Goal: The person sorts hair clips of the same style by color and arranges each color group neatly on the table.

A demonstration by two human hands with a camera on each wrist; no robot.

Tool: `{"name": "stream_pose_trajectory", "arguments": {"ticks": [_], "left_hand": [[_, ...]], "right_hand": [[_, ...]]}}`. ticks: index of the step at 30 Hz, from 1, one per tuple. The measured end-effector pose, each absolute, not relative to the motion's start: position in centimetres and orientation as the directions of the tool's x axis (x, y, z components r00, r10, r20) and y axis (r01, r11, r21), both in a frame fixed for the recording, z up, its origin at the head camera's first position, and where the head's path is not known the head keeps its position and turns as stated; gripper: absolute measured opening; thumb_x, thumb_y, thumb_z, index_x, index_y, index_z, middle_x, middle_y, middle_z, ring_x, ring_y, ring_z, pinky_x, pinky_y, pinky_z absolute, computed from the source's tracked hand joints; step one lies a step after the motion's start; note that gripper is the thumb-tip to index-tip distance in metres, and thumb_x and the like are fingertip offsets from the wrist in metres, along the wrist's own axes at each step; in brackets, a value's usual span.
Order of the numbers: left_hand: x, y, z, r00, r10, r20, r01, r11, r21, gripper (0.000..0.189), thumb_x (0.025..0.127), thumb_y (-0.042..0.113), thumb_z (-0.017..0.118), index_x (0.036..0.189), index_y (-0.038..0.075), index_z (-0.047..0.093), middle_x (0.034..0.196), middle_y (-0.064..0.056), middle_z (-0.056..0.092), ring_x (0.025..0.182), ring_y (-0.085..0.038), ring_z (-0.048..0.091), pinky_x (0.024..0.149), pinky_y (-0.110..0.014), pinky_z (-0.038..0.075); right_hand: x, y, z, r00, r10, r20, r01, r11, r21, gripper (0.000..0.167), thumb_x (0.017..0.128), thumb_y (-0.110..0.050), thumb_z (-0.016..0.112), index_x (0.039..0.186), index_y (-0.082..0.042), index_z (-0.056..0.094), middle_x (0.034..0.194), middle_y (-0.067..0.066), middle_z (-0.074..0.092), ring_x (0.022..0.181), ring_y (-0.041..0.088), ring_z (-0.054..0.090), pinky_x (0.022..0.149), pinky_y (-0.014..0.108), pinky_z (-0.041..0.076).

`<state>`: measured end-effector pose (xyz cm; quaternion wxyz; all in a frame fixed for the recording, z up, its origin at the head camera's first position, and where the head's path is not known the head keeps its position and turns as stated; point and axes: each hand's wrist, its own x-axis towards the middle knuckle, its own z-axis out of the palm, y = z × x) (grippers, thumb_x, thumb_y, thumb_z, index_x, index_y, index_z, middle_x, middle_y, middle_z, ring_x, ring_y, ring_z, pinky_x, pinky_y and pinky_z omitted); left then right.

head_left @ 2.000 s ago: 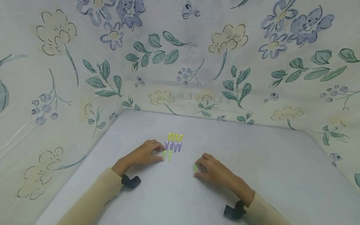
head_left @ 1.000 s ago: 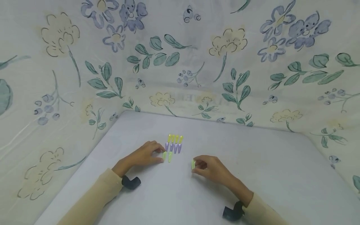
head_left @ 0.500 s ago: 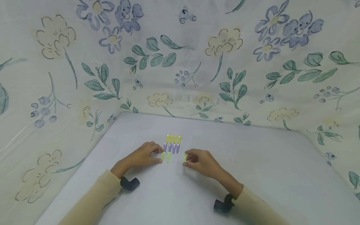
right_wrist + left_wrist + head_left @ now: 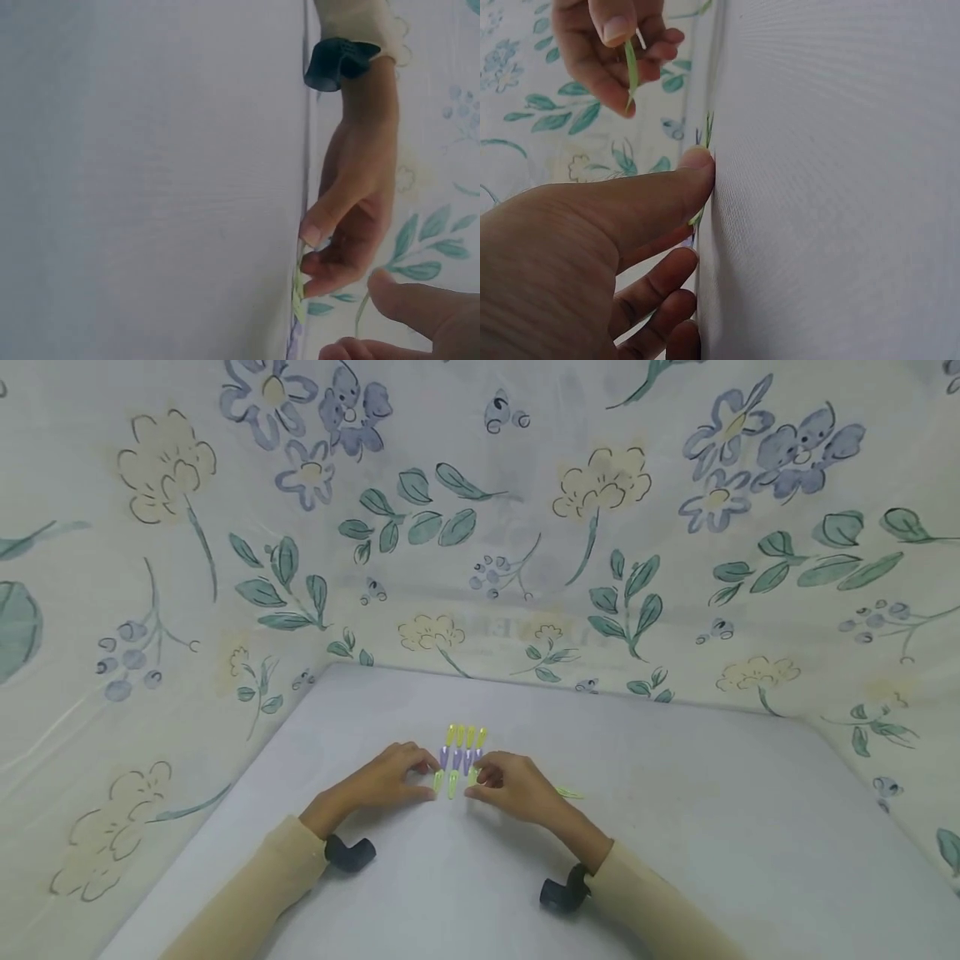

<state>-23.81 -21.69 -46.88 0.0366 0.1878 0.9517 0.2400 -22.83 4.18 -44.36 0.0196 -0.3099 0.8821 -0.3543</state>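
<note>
On the white table [image 4: 420,893], a row of yellow snap hair clips [image 4: 461,735] lies above a row of purple hair clips [image 4: 457,759]. Below them is a third row, in light green. My left hand [image 4: 378,778] holds the leftmost green hair clip [image 4: 438,782] at its ends between thumb and forefinger, down on the table. Beside it lies a second green clip [image 4: 453,785]. My right hand [image 4: 517,787] pinches another green hair clip [image 4: 632,71] by its ends, just right of that second clip and below the purple row. Its fingers partly cover the rightmost purple clip.
One more green clip [image 4: 570,792] lies alone on the table behind the right wrist. A floral sheet [image 4: 480,543] rises along the table's back and sides. Each wrist carries a dark curved mount [image 4: 564,893] below the sleeve.
My right hand has moved left with its green clip, up to the green row. The loose clip at the right has come into sight. The left hand stays in place.
</note>
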Motion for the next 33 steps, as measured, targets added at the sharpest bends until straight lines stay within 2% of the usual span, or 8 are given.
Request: {"name": "stream_pose_trajectory", "arguments": {"ticks": [4,12,33], "left_hand": [[-23.6,-21.8,-46.8,-0.924,0.382,0.028,0.349,0.811,0.47,0.038,0.085,0.035,0.079,0.118,0.022,0.065,0.105,0.007,0.06,0.106,-0.015,0.051,0.096,-0.041,0.047],[-23.6,-21.6,-47.0,-0.925,0.38,0.028,0.348,0.812,0.469,0.039,0.084,0.036,0.079,0.118,0.023,0.065,0.106,0.008,0.061,0.107,-0.015,0.051,0.098,-0.041,0.047],[-23.5,-21.3,-46.6,-0.927,0.373,0.04,0.35,0.82,0.453,0.042,0.085,0.032,0.08,0.122,0.023,0.062,0.106,0.006,0.06,0.104,-0.014,0.05,0.094,-0.039,0.048]], "right_hand": [[-23.3,3.7,-45.0,-0.808,-0.56,0.184,-0.536,0.569,-0.624,0.044,0.086,-0.025,0.079,0.121,-0.001,0.066,0.094,0.002,0.066,0.084,0.011,0.061,0.072,0.021,0.051],[-24.1,3.2,-46.2,-0.848,-0.512,0.135,-0.486,0.653,-0.581,0.046,0.084,-0.026,0.081,0.121,-0.003,0.066,0.089,-0.001,0.06,0.076,0.008,0.054,0.065,0.019,0.048],[-24.1,2.8,-47.1,-0.834,-0.532,0.146,-0.527,0.692,-0.494,0.045,0.084,-0.029,0.081,0.12,-0.006,0.066,0.092,-0.004,0.057,0.079,0.008,0.052,0.07,0.019,0.047]]}}
